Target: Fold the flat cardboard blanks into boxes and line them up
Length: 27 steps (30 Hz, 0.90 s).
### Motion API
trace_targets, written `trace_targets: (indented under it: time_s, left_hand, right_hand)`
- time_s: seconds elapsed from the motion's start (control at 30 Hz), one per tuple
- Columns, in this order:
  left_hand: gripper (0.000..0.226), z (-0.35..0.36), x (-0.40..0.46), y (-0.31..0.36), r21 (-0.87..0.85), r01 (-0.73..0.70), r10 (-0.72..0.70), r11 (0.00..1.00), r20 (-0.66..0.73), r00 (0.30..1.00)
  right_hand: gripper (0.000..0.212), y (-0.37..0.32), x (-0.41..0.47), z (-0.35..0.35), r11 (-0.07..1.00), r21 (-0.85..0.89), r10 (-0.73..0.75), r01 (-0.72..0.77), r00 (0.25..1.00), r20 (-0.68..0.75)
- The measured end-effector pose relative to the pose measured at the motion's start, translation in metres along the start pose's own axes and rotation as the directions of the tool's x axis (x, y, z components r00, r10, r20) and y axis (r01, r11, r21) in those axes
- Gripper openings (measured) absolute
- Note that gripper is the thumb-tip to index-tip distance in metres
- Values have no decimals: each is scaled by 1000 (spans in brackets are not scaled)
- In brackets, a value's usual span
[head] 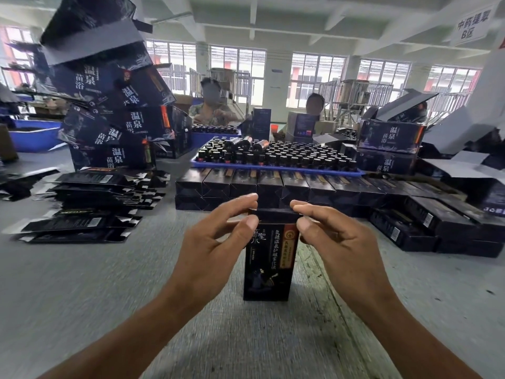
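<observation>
A dark printed box (269,258) stands upright on the grey table (82,296), near the middle of the near edge and directly in front of the row of folded boxes (273,187). Both hands work at its top end. The left hand (216,239) pinches the upper left corner of the box between thumb and forefinger, the other fingers curved above the top flap. The right hand (336,236) does the same at the upper right corner, thumb on the near face and fingers curled over the top edge. The two hands are apart, with the width of the box between them.

Behind the box, the folded boxes lie on their sides in two layers, and the row bends toward the right of it. Behind that row sits a blue tray (273,168) packed with dark capped bottles (287,154). To the left of the box lies a heap of flat cardboard blanks (93,206), and behind the heap rises a leaning stack of larger dark cartons (114,116).
</observation>
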State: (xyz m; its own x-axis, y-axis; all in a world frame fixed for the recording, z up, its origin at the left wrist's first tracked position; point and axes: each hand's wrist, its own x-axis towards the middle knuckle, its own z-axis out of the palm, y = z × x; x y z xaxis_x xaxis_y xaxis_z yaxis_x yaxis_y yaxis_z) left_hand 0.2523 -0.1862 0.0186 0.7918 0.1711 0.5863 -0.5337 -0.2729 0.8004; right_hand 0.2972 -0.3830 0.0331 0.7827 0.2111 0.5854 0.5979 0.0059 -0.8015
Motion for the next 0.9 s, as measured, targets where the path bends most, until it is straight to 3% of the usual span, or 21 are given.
trace_targets:
  time_s: [0.27,0.43,0.57,0.73,0.8,0.9]
  left_hand:
    - [25,0,-1,0,88,-41,43,995,-22,999]
    - [26,-2,0,-4,252,-256,263,933,8,965]
    - [23,-2,1,-9,346,-305,318,887,21,948]
    - [34,-3,-6,-15,297,-199,161,934,146,976]
    - [38,-3,-5,-17,281,-166,132,945,136,982]
    - [35,-3,-2,-20,278,-110,111,954,12,994]
  right_hand:
    - [25,5,0,-2,995,-94,-43,44,999,15]
    - [20,9,1,-5,895,-360,-257,265,964,71]
    - [23,12,2,-4,841,-429,-331,330,941,74]
    - [27,15,0,-2,907,-367,-201,207,978,55]
    - [40,19,-1,-2,890,-431,-109,148,988,113]
    - [71,28,-3,3,831,-555,92,44,972,215]
